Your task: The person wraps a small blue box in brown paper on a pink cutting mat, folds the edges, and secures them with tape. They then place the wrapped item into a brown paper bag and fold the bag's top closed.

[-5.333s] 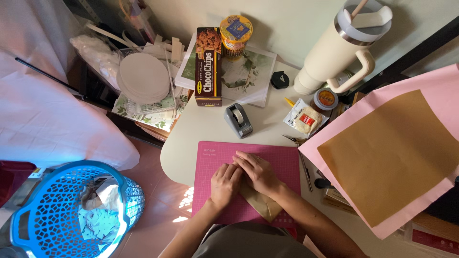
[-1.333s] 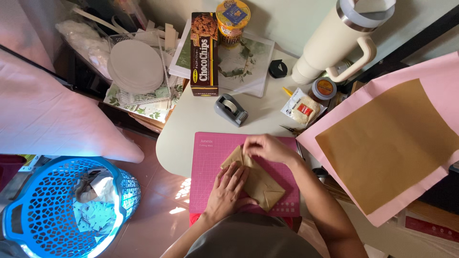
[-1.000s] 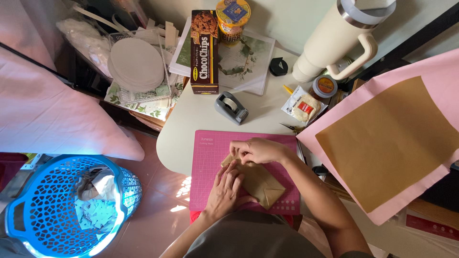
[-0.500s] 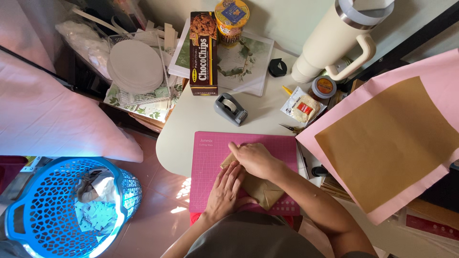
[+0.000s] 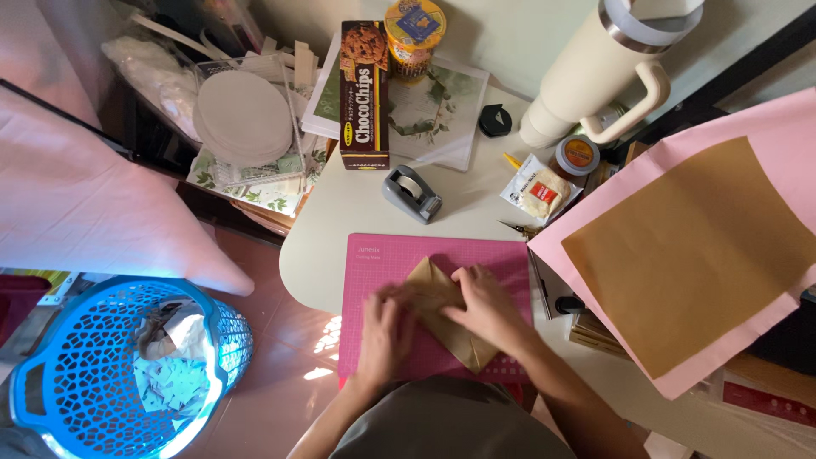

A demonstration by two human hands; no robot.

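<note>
A folded piece of tan paper [image 5: 442, 316] lies on a pink cutting mat [image 5: 399, 259] at the near edge of a cream table [image 5: 340, 212]. My left hand [image 5: 384, 327] rests flat on the paper's left part, blurred by motion. My right hand [image 5: 486, 306] presses on the paper's right side, fingers pointing left. Both hands touch the paper; its pointed corner sticks out above them and another corner shows below my right hand.
A grey tape dispenser [image 5: 411, 193] sits just behind the mat. Farther back stand a brown biscuit box [image 5: 364, 93], a yellow cup [image 5: 414, 25] and a cream tumbler [image 5: 599, 72]. Large pink and tan sheets [image 5: 697, 246] cover the right. A blue basket [image 5: 119, 374] stands on the floor, left.
My right hand has come down from lifting the paper's upper corner and now presses flat on it. My left hand has slid up onto the paper. The paper looks folded smaller.
</note>
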